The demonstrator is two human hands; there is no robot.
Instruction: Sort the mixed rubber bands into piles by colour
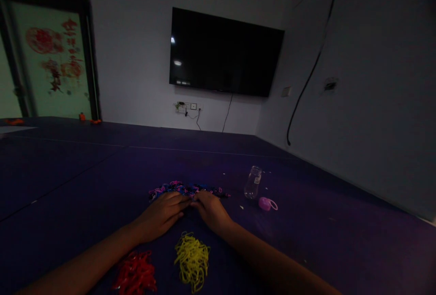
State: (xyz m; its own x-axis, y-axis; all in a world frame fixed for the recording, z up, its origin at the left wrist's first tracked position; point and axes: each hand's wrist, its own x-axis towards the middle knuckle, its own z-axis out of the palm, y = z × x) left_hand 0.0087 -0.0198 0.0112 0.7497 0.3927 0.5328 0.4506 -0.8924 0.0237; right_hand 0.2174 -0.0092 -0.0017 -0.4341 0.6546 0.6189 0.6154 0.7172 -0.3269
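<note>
A mixed pile of loom rubber bands (185, 189), mostly blue, dark and pink, lies spread on the purple table. My left hand (166, 211) rests against its near side, fingers stretched out to the right and thumb apart. Facing it, my right hand (209, 206) has its fingers bent down and together at the pile's near edge; whatever is between them is hidden. The fingertips of both hands nearly meet. Closer to me lie a heap of yellow rubber bands (192, 258) between my forearms and a heap of red rubber bands (136, 273) beside my left forearm.
Right of the pile stands a clear bottle (252, 184), uncapped, with a pink looped lid (265, 203) beside it. Small white scraps (241, 207) dot the purple tabletop (323, 240). Beyond are a wall-mounted television (225, 54), a hanging black cable (306, 86) and a door (54, 59).
</note>
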